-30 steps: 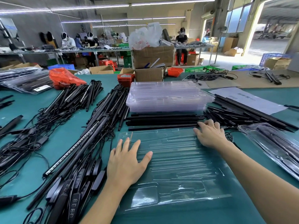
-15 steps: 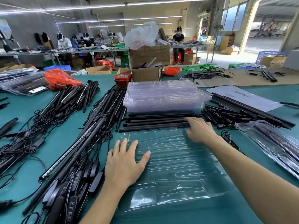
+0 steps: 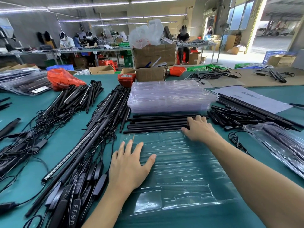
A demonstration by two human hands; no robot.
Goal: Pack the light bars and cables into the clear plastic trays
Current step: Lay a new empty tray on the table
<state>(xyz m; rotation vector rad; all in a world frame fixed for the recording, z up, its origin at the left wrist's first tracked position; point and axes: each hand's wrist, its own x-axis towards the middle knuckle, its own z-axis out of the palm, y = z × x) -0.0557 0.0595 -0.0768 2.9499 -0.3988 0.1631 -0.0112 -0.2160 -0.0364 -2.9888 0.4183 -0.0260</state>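
Observation:
An empty clear plastic tray (image 3: pixel 189 170) lies flat on the green table in front of me. My left hand (image 3: pixel 130 167) rests palm down on its left edge, fingers spread, holding nothing. Just beyond the tray lies a row of plain black bars (image 3: pixel 156 124). My right hand (image 3: pixel 199 129) lies on their right part, fingers apart across several bars and thumb against the nearest one; no bar is lifted. Light bars with cables (image 3: pixel 92 142) and black controllers (image 3: pixel 79 186) are piled to the left.
A stack of empty clear trays (image 3: pixel 171 97) stands behind the black bars. More black bars (image 3: pixel 238 114) and a white sheet (image 3: pixel 251 97) lie to the right, with a filled tray (image 3: pixel 279 145) near the right edge. Cardboard boxes (image 3: pixel 150 74) and a red bag (image 3: pixel 62 78) sit at the back.
My right hand has slid left and forward from the tray's far right corner onto the row of black bars. My left hand has stayed flat on the tray.

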